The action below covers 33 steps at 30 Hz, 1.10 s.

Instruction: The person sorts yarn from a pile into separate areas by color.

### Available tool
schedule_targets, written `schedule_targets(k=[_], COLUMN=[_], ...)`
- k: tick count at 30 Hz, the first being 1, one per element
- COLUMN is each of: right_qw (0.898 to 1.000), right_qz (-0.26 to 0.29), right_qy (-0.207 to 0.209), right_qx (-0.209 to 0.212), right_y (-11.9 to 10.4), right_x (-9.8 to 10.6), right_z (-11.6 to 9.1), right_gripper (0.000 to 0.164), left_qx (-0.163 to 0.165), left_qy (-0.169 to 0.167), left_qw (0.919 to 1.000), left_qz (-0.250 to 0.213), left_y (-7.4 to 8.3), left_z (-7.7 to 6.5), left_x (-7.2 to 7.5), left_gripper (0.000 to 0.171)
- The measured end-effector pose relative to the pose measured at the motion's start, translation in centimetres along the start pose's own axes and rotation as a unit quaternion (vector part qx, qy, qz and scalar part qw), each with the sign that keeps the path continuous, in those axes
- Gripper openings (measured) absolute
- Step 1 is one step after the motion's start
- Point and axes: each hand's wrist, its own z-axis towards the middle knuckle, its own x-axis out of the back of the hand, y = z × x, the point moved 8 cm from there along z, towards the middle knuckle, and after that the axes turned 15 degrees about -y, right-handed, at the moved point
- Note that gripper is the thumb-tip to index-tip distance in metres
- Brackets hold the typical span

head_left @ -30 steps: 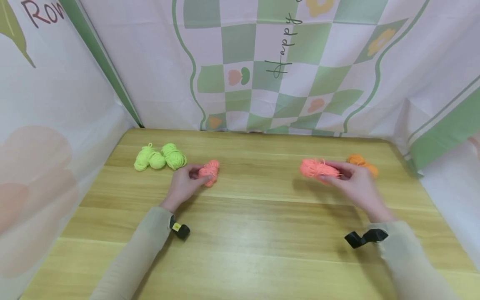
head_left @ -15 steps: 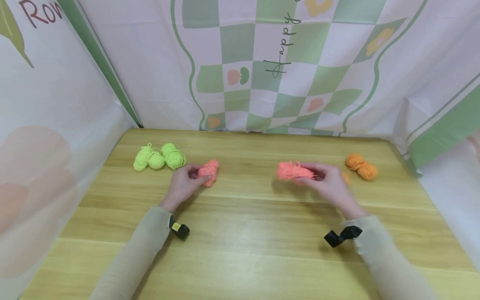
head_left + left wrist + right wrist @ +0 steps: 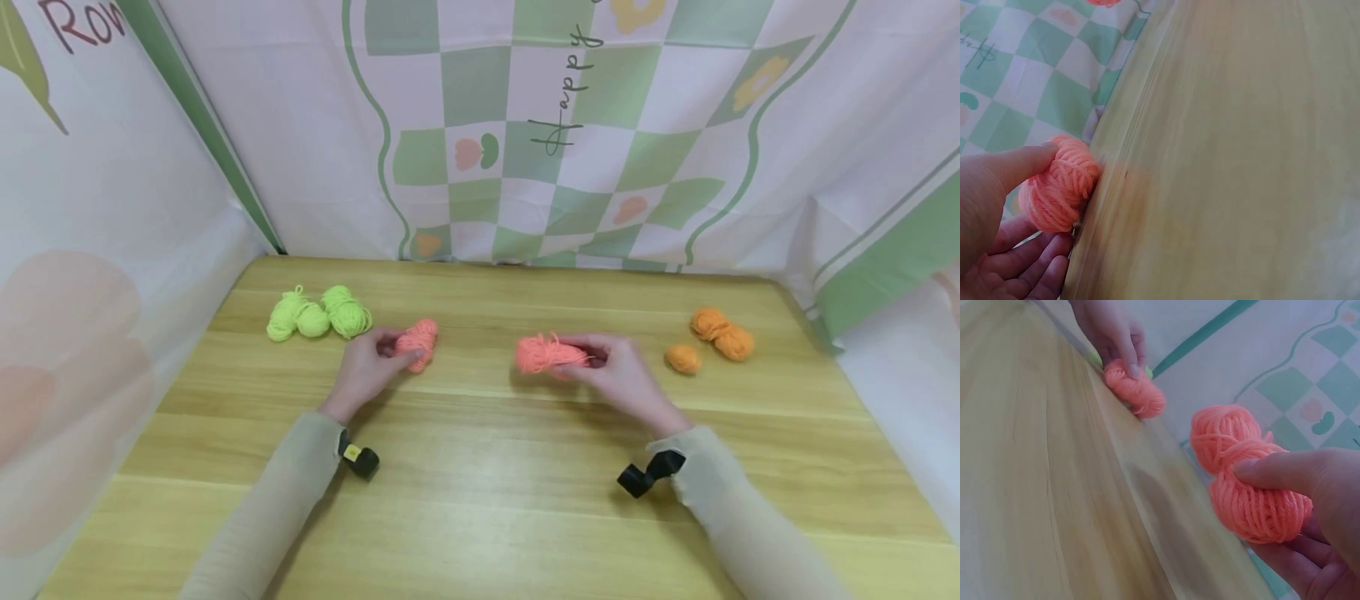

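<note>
My left hand [image 3: 366, 371] pinches a small coral-pink yarn skein [image 3: 422, 343] at the middle-left of the table. In the left wrist view the thumb presses on that skein [image 3: 1063, 187], with the fingers beneath it. Held by my right hand [image 3: 624, 377] is a second coral-pink yarn skein [image 3: 542, 355], to the right of the first and apart from it. The right wrist view shows this skein [image 3: 1260, 500] pinched at its narrow waist, its two lobes bulging out. A shadow under it on the table suggests it is lifted.
Yellow-green yarn balls [image 3: 312, 320] lie in a cluster at the table's back left. At the right are a waisted orange yarn skein [image 3: 731, 342] and a smaller orange yarn ball [image 3: 683, 359]. Printed cloth [image 3: 480, 200] hangs along the back edge of the wooden table [image 3: 465, 500].
My right hand has carried its coral skein leftward, from beside the orange yarn toward the other coral skein. The small orange ball has come into full view. My left hand stays put.
</note>
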Motion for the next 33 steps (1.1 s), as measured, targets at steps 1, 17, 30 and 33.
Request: schedule_targets(k=[1, 17, 30, 33], right_qw=[1.0, 0.999, 0.998, 0.998], right_qz=[0.001, 0.02, -0.002, 0.0], right_qy=[-0.002, -0.029, -0.055, -0.06], right_qx=[0.0, 0.011, 0.012, 0.008], right_y=[-0.1, -0.7, -1.2, -1.3], right_x=[-0.2, -3.0, -5.6, -6.2], right_z=[0.1, 2.1, 4.0, 4.6], right_gripper=[0.047, 0.046, 0.046, 0.045], left_qx=[0.002, -0.001, -0.001, 0.0], left_qy=[0.0, 0.003, 0.0, -0.001], left_qw=[1.0, 1.0, 1.0, 1.0], left_qz=[-0.001, 0.001, 0.0, -0.001], left_y=[0.0, 0.2, 0.2, 0.2], left_z=[0.0, 0.0, 0.0, 0.0], left_x=[0.0, 0.0, 0.0, 0.0], left_gripper=[0.048, 0.047, 0.048, 0.048])
